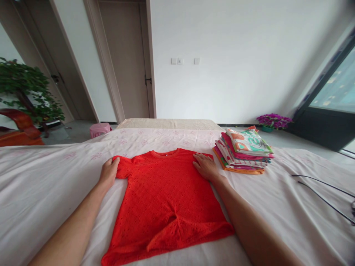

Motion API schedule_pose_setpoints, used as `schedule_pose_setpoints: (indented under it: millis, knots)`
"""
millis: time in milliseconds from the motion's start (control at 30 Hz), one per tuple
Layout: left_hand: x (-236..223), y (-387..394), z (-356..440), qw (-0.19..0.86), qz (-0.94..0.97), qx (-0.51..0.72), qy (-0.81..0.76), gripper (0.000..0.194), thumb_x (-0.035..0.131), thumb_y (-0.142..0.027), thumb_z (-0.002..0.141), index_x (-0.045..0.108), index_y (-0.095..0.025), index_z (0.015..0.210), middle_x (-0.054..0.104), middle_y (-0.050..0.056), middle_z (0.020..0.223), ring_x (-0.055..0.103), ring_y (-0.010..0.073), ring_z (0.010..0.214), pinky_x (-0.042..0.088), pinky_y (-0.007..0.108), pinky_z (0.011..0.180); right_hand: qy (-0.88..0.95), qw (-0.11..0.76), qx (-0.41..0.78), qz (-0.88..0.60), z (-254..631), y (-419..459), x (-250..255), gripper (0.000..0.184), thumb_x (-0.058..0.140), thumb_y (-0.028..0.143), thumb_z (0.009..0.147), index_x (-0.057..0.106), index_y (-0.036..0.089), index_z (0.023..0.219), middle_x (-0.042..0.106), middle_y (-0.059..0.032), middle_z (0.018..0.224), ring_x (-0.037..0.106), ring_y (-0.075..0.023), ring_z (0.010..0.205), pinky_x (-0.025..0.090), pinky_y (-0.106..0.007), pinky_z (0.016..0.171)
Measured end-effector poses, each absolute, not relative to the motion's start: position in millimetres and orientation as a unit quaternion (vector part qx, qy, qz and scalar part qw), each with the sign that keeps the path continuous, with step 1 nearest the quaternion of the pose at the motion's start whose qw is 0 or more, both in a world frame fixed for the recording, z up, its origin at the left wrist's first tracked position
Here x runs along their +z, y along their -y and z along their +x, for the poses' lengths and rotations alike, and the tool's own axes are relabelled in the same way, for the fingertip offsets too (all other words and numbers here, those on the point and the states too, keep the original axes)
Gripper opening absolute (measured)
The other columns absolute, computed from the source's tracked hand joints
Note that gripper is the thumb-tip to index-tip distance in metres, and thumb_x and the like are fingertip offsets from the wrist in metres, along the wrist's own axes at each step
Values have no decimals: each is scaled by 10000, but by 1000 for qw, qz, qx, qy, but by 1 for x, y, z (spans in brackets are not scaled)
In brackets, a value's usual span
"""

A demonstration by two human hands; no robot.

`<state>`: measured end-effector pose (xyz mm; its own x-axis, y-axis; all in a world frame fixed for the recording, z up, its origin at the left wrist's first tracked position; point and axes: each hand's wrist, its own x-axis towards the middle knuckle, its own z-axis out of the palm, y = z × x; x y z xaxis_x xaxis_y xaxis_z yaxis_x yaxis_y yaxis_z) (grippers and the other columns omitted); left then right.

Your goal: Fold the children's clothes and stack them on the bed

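A bright red short-sleeved T-shirt [163,184] with small eyelet holes lies spread on the white sheet, its neckline away from me. Near its hem is a gathered twist, and the lower edge is partly folded up. My left hand [109,172] pinches the end of the left sleeve between thumb and fingers. On the other side, my right hand [205,166] rests flat over the right shoulder and sleeve, fingers stretched out. Just right of that hand stands a stack of folded clothes [244,151] in several colours, a white patterned piece on top.
The pale sheet [50,184] covers the surface, with folds at the right. Dark thin-framed glasses [327,188] lie at the right edge. Beyond are a pink stool [100,130], a leafy plant [27,88], a wooden chair [20,129], purple flowers [273,120] and a closed door [124,59].
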<state>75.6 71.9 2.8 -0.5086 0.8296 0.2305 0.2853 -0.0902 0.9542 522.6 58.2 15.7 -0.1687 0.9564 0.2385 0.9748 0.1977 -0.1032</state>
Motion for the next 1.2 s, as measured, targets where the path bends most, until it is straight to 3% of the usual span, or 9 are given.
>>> schedule_pose_setpoints:
  millis: [367,667,1033,1200]
  knots:
    - [-6,-76,70,300,419,597,-614,308,636,-442,654,602,-176,805,585,-29,608,540,137,557,450,238,522,760,126,-28,-637,520,-56,19,519,374,416,984,476,196,1442,458,-90,1507,419,-249,1374,273,-392,1138]
    - [-9,-81,63,347,384,631,-577,384,683,-415,558,596,-180,848,623,-18,624,617,169,601,526,314,633,762,125,-27,-635,521,-57,19,519,371,426,984,473,205,1443,461,-87,1505,417,-243,1377,269,-391,1143]
    - [-3,-76,70,304,392,629,-599,369,669,-486,615,593,-180,807,547,-54,559,521,118,512,454,235,516,760,119,-18,-639,521,-57,19,519,373,419,984,457,211,1451,444,-81,1518,397,-238,1389,250,-392,1150]
    - [-1,-74,72,274,409,613,-618,359,634,-503,659,608,-176,805,566,-34,573,544,143,553,467,250,535,760,118,-18,-639,520,-56,21,526,366,423,984,457,202,1453,444,-90,1517,401,-246,1386,260,-397,1144]
